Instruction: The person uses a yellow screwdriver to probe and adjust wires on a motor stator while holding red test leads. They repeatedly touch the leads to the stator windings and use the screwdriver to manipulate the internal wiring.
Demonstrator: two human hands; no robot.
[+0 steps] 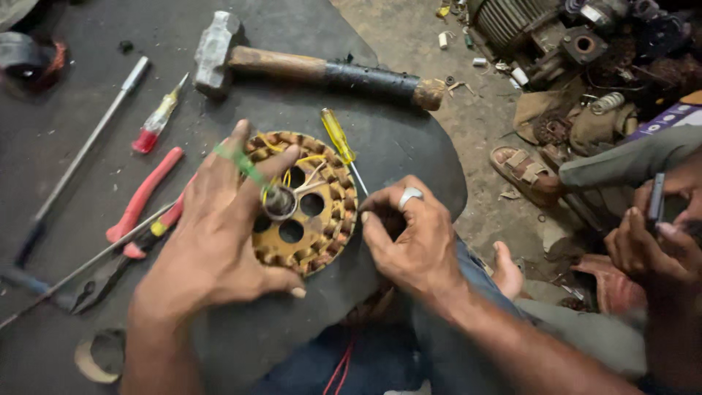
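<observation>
Head view showed a round copper-wound stator lying on a dark tabletop. Left hand gripped its 9 o'clock rim, fingers spread. Right hand, fingers pinched, touched its 3 o'clock edge. A hammer lay at 12 o'clock, red-handled pliers at 9.

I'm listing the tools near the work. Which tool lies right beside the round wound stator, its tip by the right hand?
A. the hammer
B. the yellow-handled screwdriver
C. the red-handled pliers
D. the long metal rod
B: the yellow-handled screwdriver lies against the upper right edge of the stator, its tip pointing toward the right hand; the hammer lies farther up, the pliers and rod off to the left.
</observation>
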